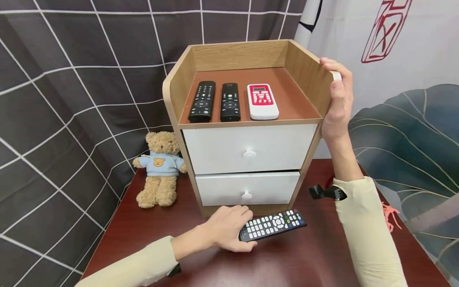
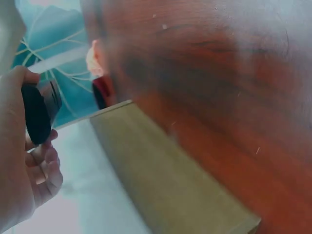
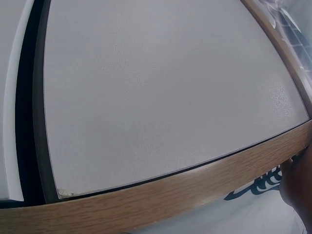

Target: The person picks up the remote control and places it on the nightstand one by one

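My left hand [image 1: 228,229] grips one end of a black remote control [image 1: 275,225] with pale and coloured buttons, just in front of the cabinet's base. In the left wrist view, the fingers [image 2: 46,178] are curled beside the dark end of that remote. My right hand [image 1: 337,101] grips the upper edge of the right side panel on a small wooden cabinet [image 1: 239,55]. Three more remotes lie on the cabinet's brown top: a long black remote [image 1: 202,101], a slimmer black remote [image 1: 230,102] and a white remote with a red face [image 1: 262,101].
Two white drawers, the upper [image 1: 218,147] and the lower [image 1: 218,189], have round knobs. A teddy bear [image 1: 161,169] in a blue top sits left of the cabinet on the dark red table [image 1: 287,263]. Grid-patterned cloth [image 1: 71,119] hangs behind.
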`<state>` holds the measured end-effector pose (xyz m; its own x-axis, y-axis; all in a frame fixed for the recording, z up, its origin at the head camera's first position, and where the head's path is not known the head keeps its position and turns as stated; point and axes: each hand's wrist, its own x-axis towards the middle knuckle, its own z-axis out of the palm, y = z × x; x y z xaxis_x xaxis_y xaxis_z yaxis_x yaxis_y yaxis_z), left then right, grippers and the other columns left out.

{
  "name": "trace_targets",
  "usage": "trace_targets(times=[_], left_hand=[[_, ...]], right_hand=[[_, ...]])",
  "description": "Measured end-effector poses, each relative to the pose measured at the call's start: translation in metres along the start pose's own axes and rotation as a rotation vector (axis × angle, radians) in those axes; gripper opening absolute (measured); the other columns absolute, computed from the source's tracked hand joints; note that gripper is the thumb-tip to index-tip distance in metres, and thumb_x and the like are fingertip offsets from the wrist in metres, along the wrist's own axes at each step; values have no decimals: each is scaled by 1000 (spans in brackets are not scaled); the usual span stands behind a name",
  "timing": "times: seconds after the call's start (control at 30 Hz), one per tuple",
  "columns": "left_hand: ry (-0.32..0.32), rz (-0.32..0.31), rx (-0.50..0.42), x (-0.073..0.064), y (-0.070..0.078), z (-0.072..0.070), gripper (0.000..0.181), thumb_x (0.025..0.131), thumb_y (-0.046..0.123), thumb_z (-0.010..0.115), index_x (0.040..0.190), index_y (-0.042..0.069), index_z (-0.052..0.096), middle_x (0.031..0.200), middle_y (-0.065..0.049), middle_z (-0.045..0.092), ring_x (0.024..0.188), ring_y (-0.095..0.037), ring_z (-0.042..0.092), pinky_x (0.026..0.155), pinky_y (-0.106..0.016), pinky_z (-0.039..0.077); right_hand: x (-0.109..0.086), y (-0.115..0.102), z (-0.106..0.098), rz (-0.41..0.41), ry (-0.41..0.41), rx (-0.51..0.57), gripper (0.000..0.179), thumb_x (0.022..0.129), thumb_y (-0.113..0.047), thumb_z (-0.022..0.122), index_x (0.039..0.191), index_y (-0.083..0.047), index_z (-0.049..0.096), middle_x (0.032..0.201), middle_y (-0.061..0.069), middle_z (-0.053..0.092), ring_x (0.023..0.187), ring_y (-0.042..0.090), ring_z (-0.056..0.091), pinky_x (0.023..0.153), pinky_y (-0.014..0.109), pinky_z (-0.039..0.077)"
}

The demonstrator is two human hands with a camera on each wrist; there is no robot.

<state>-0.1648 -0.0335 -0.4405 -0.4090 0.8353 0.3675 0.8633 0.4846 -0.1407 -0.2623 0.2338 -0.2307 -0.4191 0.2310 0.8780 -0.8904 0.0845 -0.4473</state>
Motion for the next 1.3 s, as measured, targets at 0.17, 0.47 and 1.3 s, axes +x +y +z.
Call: trace_targets(times=[0.17,0.47,1.3], left_hand=[[50,-23,8,-5,-3,-39,54,70,67,68,89,19,52,78,11,47,63,-3,43,44,-17,26],[233,-99,9,11,-5,-133,50,70,61,71,87,17,54,76,9,49,61,-4,41,43,-17,29],[229,-428,189,124,16,-240,42,85,55,55,87,14,64,81,-1,57,62,-17,53,50,-33,50]], right_hand=[[0,-3,3,10,5,12,34,95,-21,39,117,-10,61,132,7,59,131,28,44,110,31,29],[0,-1,1,2,6,15,34,95,-21,39,117,-10,61,132,8,59,132,29,44,111,31,29],[-1,-11,3,12,-9,-28,33,95,-21,40,119,-11,60,132,4,58,133,25,42,112,31,26]])
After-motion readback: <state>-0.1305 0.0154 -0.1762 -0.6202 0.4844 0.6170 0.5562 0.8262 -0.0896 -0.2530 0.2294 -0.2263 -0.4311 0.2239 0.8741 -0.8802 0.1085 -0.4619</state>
